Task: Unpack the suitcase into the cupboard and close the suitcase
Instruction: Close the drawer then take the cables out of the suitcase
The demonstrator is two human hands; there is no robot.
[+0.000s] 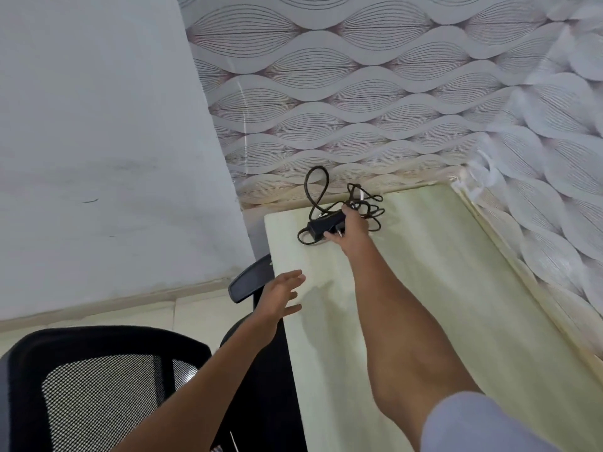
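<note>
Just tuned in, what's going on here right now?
A person is reaching across a pale desk toward the patterned wall. Their right hand grips a black power adapter with its tangled cable at the far edge of the desk. The left hand hovers open over the desk's near-left edge, holding nothing. A black mesh chair stands beside the desk on the left. No suitcase or cupboard is in view.

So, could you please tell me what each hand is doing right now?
Left hand: open, holding nothing.
Right hand: gripping the black power adapter.
</note>
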